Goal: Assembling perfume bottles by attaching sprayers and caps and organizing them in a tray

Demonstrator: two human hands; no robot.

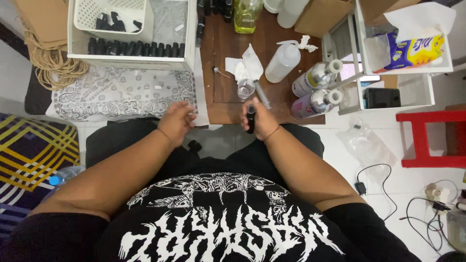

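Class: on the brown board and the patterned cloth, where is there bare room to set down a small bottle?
Free: the brown board left of the tissue, and the patterned cloth below the white crate. Crowded: the board's right side around the white squeeze bottle, two silver bottles, the small clear cup.

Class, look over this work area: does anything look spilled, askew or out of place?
Two silver bottles lie on their sides at the wooden board's right edge, while the white squeeze bottle leans tilted. Crumpled tissue lies loose mid-board. No spill is visible.
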